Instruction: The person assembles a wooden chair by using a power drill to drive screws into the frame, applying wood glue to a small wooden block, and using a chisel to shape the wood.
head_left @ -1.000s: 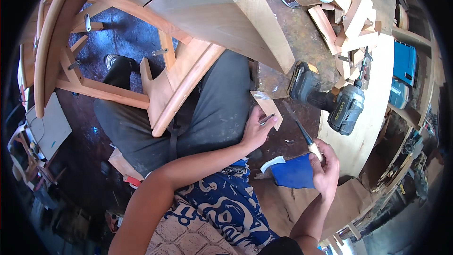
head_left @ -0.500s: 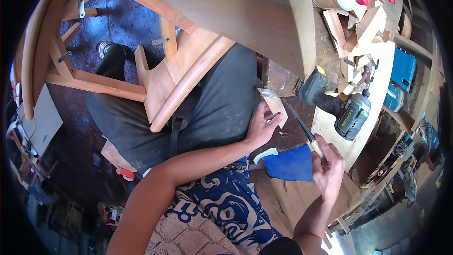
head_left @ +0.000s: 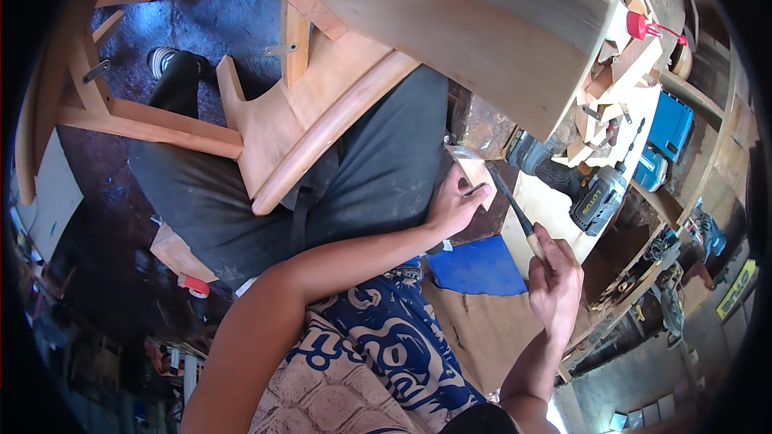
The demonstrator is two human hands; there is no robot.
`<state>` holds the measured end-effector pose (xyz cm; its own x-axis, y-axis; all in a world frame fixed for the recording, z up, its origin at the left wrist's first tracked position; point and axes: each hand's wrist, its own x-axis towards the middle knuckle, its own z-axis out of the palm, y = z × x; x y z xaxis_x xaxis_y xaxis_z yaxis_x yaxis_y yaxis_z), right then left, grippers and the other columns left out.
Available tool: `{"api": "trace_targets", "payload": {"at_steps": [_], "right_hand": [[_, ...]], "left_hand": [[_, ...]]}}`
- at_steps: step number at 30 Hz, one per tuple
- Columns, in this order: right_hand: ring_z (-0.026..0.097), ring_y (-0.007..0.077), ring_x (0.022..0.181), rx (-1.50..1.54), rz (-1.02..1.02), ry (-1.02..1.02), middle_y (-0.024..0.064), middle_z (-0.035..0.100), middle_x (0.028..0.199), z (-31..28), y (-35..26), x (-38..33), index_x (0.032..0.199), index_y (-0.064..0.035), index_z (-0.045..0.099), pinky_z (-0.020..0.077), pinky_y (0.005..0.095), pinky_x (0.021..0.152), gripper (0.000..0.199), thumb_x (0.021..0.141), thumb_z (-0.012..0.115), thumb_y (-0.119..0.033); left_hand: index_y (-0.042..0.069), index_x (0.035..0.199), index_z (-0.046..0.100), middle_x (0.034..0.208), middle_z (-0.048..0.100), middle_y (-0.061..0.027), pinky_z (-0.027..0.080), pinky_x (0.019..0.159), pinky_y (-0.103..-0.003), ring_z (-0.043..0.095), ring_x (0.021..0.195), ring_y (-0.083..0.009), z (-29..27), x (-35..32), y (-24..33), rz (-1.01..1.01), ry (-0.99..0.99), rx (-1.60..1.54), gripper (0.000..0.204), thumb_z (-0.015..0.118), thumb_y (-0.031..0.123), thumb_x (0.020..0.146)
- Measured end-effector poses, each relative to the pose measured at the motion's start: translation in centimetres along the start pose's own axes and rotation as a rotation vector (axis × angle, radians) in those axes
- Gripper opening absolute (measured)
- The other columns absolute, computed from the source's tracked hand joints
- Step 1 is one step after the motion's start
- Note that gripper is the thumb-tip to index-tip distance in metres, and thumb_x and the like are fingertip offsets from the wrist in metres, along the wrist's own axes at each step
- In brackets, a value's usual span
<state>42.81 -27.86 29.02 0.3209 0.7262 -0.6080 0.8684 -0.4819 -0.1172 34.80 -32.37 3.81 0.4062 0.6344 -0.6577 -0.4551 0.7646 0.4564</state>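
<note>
My left hand [head_left: 455, 207] grips a small, flat, pale wood piece [head_left: 475, 173] beside my right thigh, thumb along its lower end. Its upper end carries something shiny that I cannot make out. My right hand [head_left: 555, 281] is wrapped round the light handle of a slim dark-bladed tool [head_left: 511, 207], perhaps a file or chisel. The blade points up and away, its tip close beside the wood piece; whether they touch is unclear. Across my lap rests a wooden chair frame [head_left: 326, 141] with a curved rail and a broad, smooth curved panel [head_left: 482, 32].
On the right lie a cordless drill [head_left: 591, 193], a red-capped bottle [head_left: 631, 26] and several wood offcuts [head_left: 623, 80]. Blue cases [head_left: 667, 128] stand beyond. A blue sheet [head_left: 478, 265] lies near my right forearm. Metal brackets [head_left: 96, 71] stick out from the frame.
The whole view has shifted, with the chair panel now covering more of the bottle and offcuts. Both hands keep their holds, and the tool's tip stays close to the wood piece.
</note>
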Motion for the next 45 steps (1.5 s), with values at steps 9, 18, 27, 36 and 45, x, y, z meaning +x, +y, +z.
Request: {"api": "trace_targets", "payload": {"at_steps": [9, 18, 27, 36, 45], "right_hand": [[0.064, 0.0277, 0.062, -0.091, -0.015, -0.005, 0.0159, 0.066, 0.091, -0.6, -1.7, 0.1, 0.13, -0.003, 0.067, 0.0515, 0.0364, 0.062, 0.053, 0.079, 0.057, 0.009], [0.064, 0.0246, 0.059, -0.187, -0.077, 0.01, 0.0147, 0.066, 0.09, -0.5, -3.4, 0.5, 0.13, -0.0047, 0.068, 0.0516, 0.0357, 0.06, 0.053, 0.079, 0.057, 0.008], [0.065, 0.0246, 0.059, -0.245, -0.078, -0.001, 0.0144, 0.066, 0.09, -0.4, -4.6, 1.0, 0.13, -0.0047, 0.068, 0.0521, 0.036, 0.06, 0.053, 0.08, 0.058, 0.009], [0.067, 0.0255, 0.064, -0.247, -0.051, -0.018, 0.0154, 0.067, 0.091, -0.4, -5.2, 1.1, 0.13, -0.0033, 0.068, 0.053, 0.0355, 0.062, 0.052, 0.081, 0.057, 0.009], [0.066, 0.0257, 0.064, -0.238, -0.039, -0.019, 0.0156, 0.066, 0.09, -0.4, -5.4, 1.3, 0.129, -0.0026, 0.068, 0.0523, 0.0356, 0.062, 0.05, 0.081, 0.057, 0.01]], "left_hand": [[0.0, 0.136, 0.047, 0.128, 0.062, -0.0144, 0.052, 0.102, -0.038, 0.061, 0.121, -0.0233, 2.2, 1.1, -2.5, -0.006, 0.041, -0.259, 0.051, 0.073, 0.01, 0.093], [-0.001, 0.13, 0.049, 0.124, 0.067, -0.0176, 0.054, 0.094, -0.038, 0.067, 0.119, -0.0288, 3.2, 1.1, -3.6, 0.036, 0.151, -0.056, 0.054, 0.074, 0.029, 0.093], [-0.001, 0.131, 0.049, 0.125, 0.067, -0.0183, 0.054, 0.095, -0.039, 0.067, 0.118, -0.0279, 3.0, 1.0, -3.6, -0.016, 0.131, -0.007, 0.055, 0.073, 0.032, 0.094], [-0.002, 0.134, 0.047, 0.124, 0.066, -0.0175, 0.053, 0.097, -0.039, 0.066, 0.117, -0.0274, 3.4, 0.9, -3.5, 0.022, 0.133, -0.099, 0.058, 0.073, 0.031, 0.094], [0.0, 0.136, 0.041, 0.128, 0.06, -0.015, 0.054, 0.1, -0.037, 0.062, 0.12, -0.0261, 3.3, 1.0, -3.3, 0.012, 0.096, -0.138, 0.054, 0.072, 0.014, 0.095]]}}
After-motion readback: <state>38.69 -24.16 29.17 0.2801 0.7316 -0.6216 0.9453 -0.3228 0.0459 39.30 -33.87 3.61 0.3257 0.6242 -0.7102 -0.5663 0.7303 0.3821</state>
